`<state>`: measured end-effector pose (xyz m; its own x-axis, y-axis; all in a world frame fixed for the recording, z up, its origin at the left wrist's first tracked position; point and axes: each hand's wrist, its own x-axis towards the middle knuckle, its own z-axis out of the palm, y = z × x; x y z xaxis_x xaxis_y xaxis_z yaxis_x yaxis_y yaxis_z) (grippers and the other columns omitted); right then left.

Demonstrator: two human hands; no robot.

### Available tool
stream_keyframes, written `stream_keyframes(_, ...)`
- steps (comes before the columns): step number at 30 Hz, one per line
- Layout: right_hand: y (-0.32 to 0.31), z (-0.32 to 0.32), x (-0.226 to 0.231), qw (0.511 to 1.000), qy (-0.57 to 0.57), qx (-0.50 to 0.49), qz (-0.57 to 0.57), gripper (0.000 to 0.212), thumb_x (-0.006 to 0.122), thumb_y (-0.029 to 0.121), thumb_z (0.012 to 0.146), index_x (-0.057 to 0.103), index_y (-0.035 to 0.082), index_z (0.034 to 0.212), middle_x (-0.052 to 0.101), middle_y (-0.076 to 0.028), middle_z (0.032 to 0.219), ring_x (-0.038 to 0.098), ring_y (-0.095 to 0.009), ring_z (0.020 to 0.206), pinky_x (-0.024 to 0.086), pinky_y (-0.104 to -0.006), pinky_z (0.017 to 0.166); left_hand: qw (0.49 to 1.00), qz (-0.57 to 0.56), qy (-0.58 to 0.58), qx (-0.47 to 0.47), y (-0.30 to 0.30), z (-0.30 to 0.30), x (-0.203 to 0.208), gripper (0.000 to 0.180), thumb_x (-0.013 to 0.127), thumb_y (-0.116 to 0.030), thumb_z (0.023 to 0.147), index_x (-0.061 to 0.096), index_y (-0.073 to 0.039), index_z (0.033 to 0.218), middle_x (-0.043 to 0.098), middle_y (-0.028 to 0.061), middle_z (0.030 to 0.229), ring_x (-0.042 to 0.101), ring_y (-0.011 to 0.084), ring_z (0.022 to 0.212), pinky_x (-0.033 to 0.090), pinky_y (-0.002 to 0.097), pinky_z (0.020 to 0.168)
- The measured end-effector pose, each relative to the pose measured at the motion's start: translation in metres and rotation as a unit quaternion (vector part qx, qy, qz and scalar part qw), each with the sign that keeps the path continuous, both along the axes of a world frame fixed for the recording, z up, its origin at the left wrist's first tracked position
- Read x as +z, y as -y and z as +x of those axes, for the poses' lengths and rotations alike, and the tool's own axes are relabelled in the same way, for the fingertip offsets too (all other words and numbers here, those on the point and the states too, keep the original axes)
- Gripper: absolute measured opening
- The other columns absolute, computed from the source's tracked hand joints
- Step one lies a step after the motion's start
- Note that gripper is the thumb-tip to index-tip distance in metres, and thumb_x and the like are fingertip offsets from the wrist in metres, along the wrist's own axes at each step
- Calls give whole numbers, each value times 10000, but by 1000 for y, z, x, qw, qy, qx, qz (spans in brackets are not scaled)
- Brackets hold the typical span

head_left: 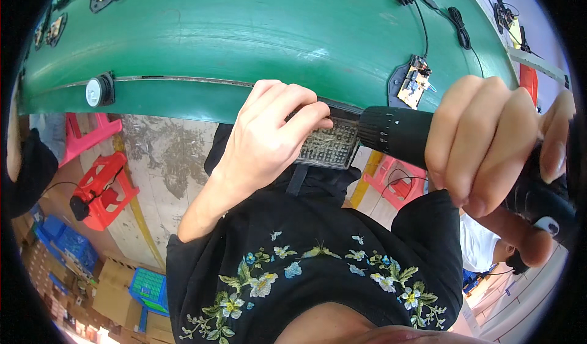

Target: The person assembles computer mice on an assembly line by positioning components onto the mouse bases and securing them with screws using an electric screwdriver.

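My right hand is wrapped round a black electric screwdriver, which lies level with its ringed front end pointing left. My left hand is closed, its fingers curled over a small dark rectangular tray at the belt's near edge. The tray's face has a grid of small dots, perhaps holes or tiny parts. Whatever the left fingertips pinch is hidden. The screwdriver's front end is close to the tray's right side; whether they touch cannot be seen.
Beyond the hands runs a green conveyor belt. On it are a circuit board on a black cover, a coiled black cable and more boards at far left. A round gauge-like part sits at the near edge. Red stools stand below.
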<state>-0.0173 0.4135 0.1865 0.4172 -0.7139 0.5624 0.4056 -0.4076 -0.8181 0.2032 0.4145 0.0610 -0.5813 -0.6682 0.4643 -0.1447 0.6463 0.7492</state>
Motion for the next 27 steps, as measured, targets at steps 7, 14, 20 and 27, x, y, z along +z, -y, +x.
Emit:
stream_keyframes(7, 5, 5, -9, 999, 44, 10, -17, 686, 837, 423, 870, 411, 49, 1255, 659, 6, 696, 622, -98, 509, 535, -220, 472, 1000, -8, 6, -12, 5, 2, 4, 337, 854, -10, 678, 729, -62, 986, 658, 58, 894, 625, 257, 802, 498, 384, 761)
stream_keyframes(14, 4, 1, -14, 996, 55, -43, -56, 694, 826, 465, 872, 412, 59, 1254, 654, 16, 713, 625, -89, 527, 504, -205, 473, 951, -159, 170, 203, 76, 38, 11, 449, 753, -34, 834, 671, -117, 1268, 633, 44, 838, 616, 258, 795, 463, 374, 792)
stream_keyframes(20, -8, -22, 13, 991, 26, -113, -59, 695, 815, 497, 840, 447, 57, 1232, 658, 22, 734, 629, -86, 551, 535, -201, 510, 901, -177, 266, 295, 168, 57, -8, 439, 627, -14, 943, 637, -148, 1361, 611, 145, 907, 627, 341, 830, 503, 435, 760)
stream_keyframes(27, -1, -29, 17, 993, 15, -96, -69, 684, 796, 488, 832, 454, 50, 1230, 657, 21, 739, 628, -80, 541, 543, -196, 531, 957, -100, 207, 175, 155, 32, -9, 311, 567, 23, 947, 750, -103, 1165, 644, 161, 985, 680, 339, 912, 536, 403, 851)
